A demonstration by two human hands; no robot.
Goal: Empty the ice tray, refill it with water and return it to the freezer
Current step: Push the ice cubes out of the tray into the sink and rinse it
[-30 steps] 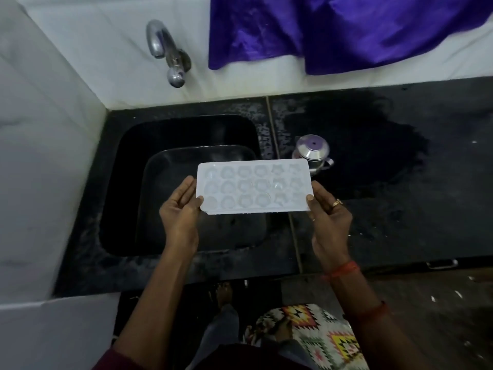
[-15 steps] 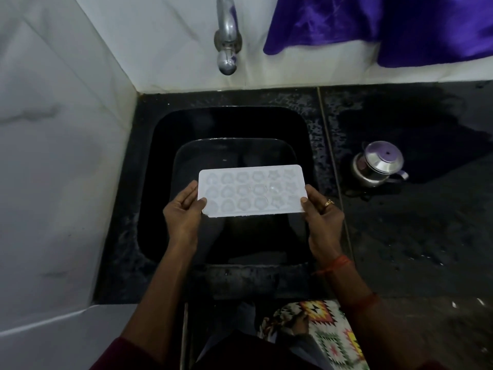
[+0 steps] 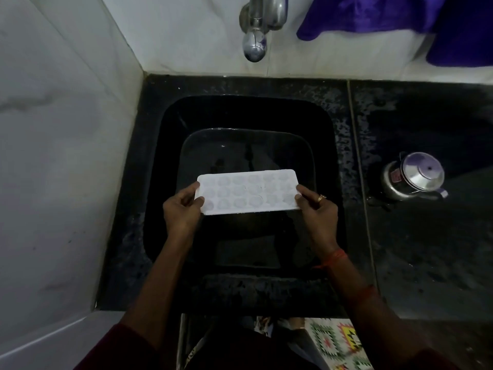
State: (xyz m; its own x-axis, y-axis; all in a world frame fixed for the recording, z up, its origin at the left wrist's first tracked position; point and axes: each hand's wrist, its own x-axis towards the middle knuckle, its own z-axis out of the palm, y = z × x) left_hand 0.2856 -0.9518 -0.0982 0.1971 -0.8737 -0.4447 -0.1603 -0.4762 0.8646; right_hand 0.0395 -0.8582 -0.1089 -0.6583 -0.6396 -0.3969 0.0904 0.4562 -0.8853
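Both hands, left hand point(image 3: 181, 210) and right hand point(image 3: 317, 209), are gripping the white ice tray point(image 3: 248, 192) by its ends, holding it between them above the black sink point(image 3: 248, 116).

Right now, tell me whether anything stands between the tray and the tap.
Nothing visible does. The left hand and right hand grip the tray by its ends over the sink; only open space lies between it and the tap. The pot stands aside.
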